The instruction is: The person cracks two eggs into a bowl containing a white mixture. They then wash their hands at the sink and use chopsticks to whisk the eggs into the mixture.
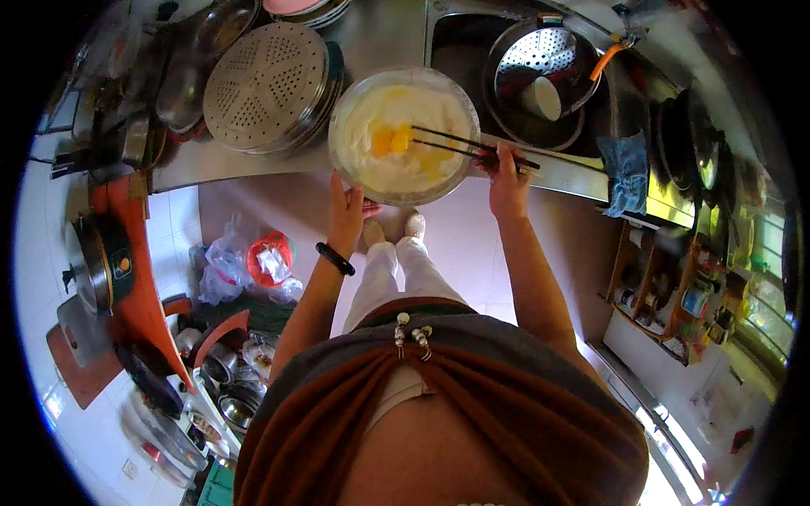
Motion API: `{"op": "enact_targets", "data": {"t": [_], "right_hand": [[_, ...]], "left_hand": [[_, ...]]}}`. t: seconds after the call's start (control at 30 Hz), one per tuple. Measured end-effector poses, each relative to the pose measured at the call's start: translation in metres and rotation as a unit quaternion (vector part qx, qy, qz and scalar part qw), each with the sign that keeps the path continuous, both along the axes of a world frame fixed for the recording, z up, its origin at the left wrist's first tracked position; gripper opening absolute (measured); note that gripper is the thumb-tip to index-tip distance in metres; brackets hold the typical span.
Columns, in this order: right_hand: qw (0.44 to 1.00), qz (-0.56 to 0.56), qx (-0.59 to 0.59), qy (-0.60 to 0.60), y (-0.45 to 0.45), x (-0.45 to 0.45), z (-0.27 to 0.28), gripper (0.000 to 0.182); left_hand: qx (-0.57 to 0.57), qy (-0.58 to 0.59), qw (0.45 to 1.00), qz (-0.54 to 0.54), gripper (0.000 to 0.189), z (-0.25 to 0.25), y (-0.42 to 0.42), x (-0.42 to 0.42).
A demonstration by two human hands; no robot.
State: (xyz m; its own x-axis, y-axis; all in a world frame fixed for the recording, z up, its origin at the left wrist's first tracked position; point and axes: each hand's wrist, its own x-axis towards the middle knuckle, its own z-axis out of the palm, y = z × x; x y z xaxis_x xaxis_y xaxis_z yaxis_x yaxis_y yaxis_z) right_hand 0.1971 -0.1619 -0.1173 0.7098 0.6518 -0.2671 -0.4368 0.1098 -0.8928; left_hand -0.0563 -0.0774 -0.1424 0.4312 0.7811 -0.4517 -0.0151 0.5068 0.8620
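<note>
A wide round bowl [467, 120] stands at the front edge of the metal counter. Inside lies pale flour [417, 104] with egg yolks [390, 140] and some wet egg on it. My right hand [508, 180] holds a pair of dark chopsticks [446, 134], their tips spread over the flour beside the yolks. At the bowl's near left side is my left hand [354, 202], fingers apart and close to or touching the rim; the contact is not clear. A black band is on the left wrist.
Left of the bowl, a perforated steamer tray [266, 85] lies on stacked metal pans. The sink [452, 38] at the right holds a pan, a perforated metal insert [538, 50] and a white cup [542, 99]. A blue cloth [624, 171] hangs over the counter edge. Bags lie on the floor.
</note>
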Motion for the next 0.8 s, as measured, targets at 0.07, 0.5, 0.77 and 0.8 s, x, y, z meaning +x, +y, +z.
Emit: {"op": "enact_targets", "data": {"t": [0.07,0.5,0.77,0.8], "right_hand": [[0.997,0.056,-0.058,0.004,-0.002,-0.003,0.000,0.022],[0.998,0.046,-0.046,-0.014,0.003,0.007,0.009,0.020],[0.998,0.033,-0.049,0.005,0.000,0.008,0.003,0.022],[0.997,0.045,-0.063,-0.005,0.001,0.009,0.003,0.022]], "left_hand": [[-0.001,0.004,1.000,-0.003,0.047,0.001,-0.002,-0.003],[-0.026,0.027,0.999,0.029,0.041,0.005,-0.005,0.001],[-0.020,0.014,0.999,0.029,0.047,-0.008,-0.006,-0.003],[-0.018,0.013,0.999,0.026,0.046,-0.007,-0.005,-0.002]]}}
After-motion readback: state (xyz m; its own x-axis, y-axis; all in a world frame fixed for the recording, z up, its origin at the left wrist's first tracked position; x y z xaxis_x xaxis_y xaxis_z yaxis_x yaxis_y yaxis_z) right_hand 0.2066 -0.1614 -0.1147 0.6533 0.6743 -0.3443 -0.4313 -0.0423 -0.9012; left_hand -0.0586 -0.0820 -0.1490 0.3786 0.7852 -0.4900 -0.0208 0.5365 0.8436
